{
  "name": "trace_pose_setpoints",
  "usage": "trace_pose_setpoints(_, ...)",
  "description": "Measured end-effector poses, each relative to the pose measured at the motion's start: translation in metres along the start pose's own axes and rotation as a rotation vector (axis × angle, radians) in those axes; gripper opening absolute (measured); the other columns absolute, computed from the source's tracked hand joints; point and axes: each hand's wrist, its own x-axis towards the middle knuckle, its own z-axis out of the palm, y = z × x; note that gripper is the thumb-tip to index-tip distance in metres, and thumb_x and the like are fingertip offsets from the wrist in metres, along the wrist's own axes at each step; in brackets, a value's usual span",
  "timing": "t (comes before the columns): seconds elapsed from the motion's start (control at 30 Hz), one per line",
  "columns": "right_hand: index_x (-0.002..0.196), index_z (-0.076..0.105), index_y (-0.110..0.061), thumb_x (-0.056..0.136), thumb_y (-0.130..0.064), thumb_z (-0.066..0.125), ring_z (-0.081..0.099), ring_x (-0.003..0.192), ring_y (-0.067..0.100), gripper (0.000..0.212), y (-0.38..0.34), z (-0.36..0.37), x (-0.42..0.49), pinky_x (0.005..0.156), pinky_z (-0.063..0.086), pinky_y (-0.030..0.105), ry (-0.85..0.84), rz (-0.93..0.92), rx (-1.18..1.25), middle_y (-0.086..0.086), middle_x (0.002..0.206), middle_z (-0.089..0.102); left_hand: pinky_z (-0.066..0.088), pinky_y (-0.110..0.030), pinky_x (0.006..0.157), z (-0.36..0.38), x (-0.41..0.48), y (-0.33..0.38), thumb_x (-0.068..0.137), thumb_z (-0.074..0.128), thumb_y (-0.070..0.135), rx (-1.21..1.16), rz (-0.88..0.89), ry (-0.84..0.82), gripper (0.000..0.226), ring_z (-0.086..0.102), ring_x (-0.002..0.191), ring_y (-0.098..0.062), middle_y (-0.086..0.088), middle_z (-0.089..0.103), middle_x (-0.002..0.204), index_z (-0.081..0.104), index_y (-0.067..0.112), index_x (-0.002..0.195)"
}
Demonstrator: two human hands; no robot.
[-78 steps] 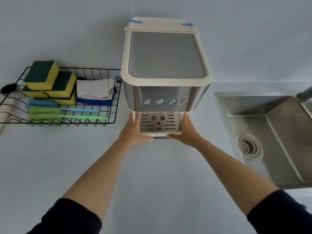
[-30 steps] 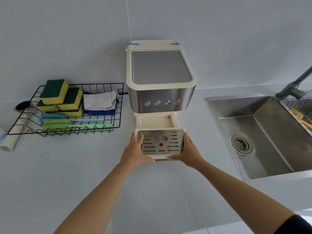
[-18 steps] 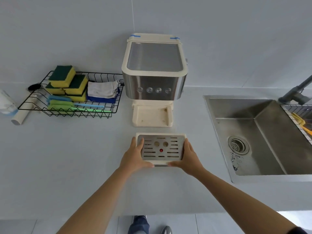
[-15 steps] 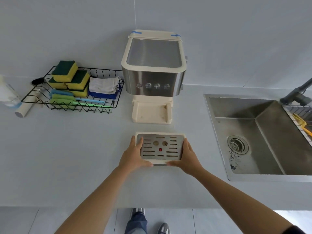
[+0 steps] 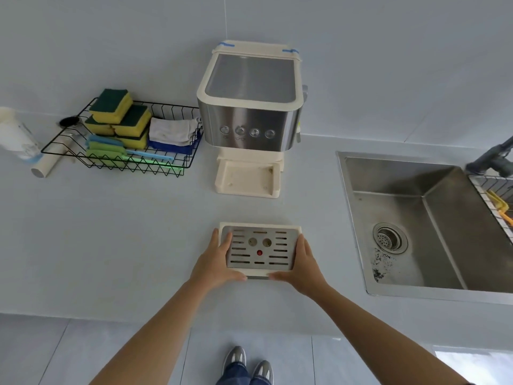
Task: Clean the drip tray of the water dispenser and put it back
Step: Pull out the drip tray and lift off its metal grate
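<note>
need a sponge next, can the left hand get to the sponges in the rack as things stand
Probably yes, once it lets go: the left hand now grips the drip tray. The sponges sit uncovered in the open-topped rack, with bare counter between.

Head camera looks steeply down on the counter (image 5: 116, 245) from close above.

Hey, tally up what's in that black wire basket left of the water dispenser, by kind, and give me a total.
Yellow sponges with green scouring tops: 4
Folded cloths, white cloth over blue cloth: 2
Long-handled plastic brushes, blue brush and green brush, counted by their handles: 2
Total: 8
</note>
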Motion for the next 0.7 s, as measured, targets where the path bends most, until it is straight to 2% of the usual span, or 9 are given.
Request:
trace_pose_setpoints(0.13,0.138,0.017,-0.012,0.060,-0.020,0.085,0.040,0.105,0.008,0.104,0.000,-0.001,0.001,0.089,0.044,0.023,-0.025,0.012,-0.032,0.002,0.130,0.035,0.032,-0.036,0.109,-0.002,-0.001,0.000,0.066,0.078,0.042,0.016,0.004,-0.023,0.118,0.021,0.142,-0.025,-0.002,-0.017,0.157,-0.006,0.025,0.148)
trace_pose_setpoints(0.27,0.139,0.011,-0.012,0.060,-0.028,0.084,0.041,0.118,0.018,0.109,0.000,-0.004,0.004,0.100,0.046,0.040,-0.068,0.037,-0.123,0.006,0.131,0.031,0.032,-0.038,0.109,-0.005,-0.001,0.001,0.068,0.075,0.044,0.060,0.006,-0.073,0.117,0.018,0.143,-0.025,-0.002,-0.023,0.155,-0.010,0.026,0.147)
trace_pose_setpoints(0.37,0.144,-0.004,-0.013,0.062,-0.039,0.080,0.021,0.139,0.032,0.120,-0.005,-0.009,0.005,0.107,0.038,0.050,-0.111,0.043,-0.227,0.016,0.149,0.010,0.023,-0.042,0.115,-0.010,0.000,0.001,0.067,0.073,0.050,0.121,0.010,-0.090,0.118,0.008,0.145,-0.029,-0.006,-0.022,0.155,-0.010,0.025,0.147)
trace_pose_setpoints(0.43,0.146,-0.008,-0.013,0.070,-0.042,0.074,0.006,0.144,0.034,0.115,-0.009,-0.014,0.004,0.113,0.028,0.050,-0.133,0.025,-0.311,0.016,0.155,-0.010,0.012,-0.042,0.116,-0.017,-0.002,0.004,0.069,0.069,0.054,0.207,0.040,-0.059,0.114,-0.002,0.145,-0.030,-0.011,-0.021,0.155,-0.008,0.023,0.148)
trace_pose_setpoints(0.5,0.147,-0.007,-0.015,0.077,-0.044,0.067,-0.004,0.145,0.032,0.106,-0.014,-0.019,0.003,0.114,0.023,0.045,-0.147,-0.024,-0.407,0.015,0.154,-0.020,0.007,-0.041,0.117,-0.024,-0.004,0.009,0.074,0.065,0.055,0.269,0.105,-0.016,0.106,-0.006,0.145,-0.030,-0.012,-0.020,0.155,-0.004,0.024,0.148)
trace_pose_setpoints(0.6,0.148,-0.001,-0.020,0.083,-0.047,0.059,-0.007,0.145,0.028,0.093,-0.021,-0.021,0.004,0.113,0.025,0.042,-0.175,-0.087,-0.534,0.013,0.154,-0.023,0.007,-0.040,0.117,-0.029,-0.006,0.019,0.081,0.058,0.052,0.340,0.219,-0.016,0.089,-0.006,0.145,-0.028,-0.008,-0.020,0.155,0.004,0.027,0.148)
trace_pose_setpoints(0.7,0.145,0.019,-0.022,0.087,-0.047,0.053,-0.008,0.145,0.028,0.072,-0.026,-0.020,0.005,0.113,0.026,0.041,-0.200,-0.141,-0.618,0.011,0.155,-0.018,0.003,-0.040,0.117,-0.027,-0.001,0.025,0.087,0.051,0.050,0.391,0.295,-0.047,0.075,-0.009,0.145,-0.025,-0.005,-0.020,0.156,0.011,0.030,0.147)
